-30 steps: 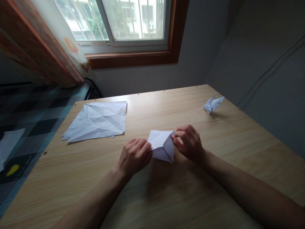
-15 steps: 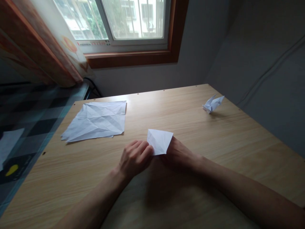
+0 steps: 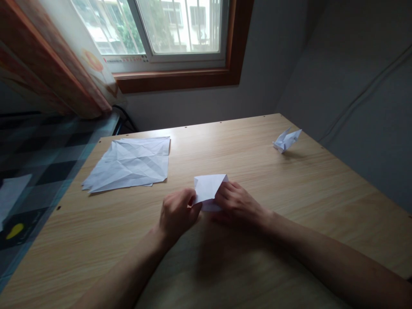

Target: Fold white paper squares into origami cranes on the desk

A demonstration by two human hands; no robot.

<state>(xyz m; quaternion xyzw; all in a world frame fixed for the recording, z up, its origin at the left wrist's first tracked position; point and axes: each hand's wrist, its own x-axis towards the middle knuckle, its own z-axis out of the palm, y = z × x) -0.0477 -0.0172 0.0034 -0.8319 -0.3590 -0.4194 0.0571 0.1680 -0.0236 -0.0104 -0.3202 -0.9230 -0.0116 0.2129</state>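
Observation:
Between my hands, just above the wooden table (image 3: pixel 144 244), is a small folded sheet of white paper (image 3: pixel 207 186). One flap stands up at the back, and a lower layer shows beneath it. My left hand (image 3: pixel 178 210) pinches the paper's left edge between thumb and curled fingers. On the other side my right hand (image 3: pixel 236 199) grips the right edge; its fingers reach in front of the flap, and its thumb is in shadow. The fine creases of the paper are too small to make out.
A stack of creased white sheets (image 3: pixel 135 165) lies at the table's back left. At the back right stands a folded paper crane (image 3: pixel 286 140). Left of the table is a checked cloth surface (image 3: pixel 58 171) with another white paper (image 3: pixel 13 195) on it.
The folded paper has turned and shifted slightly left, showing a lower layer. My right fingers have come from behind the paper to its front right side; my left thumb has moved lower.

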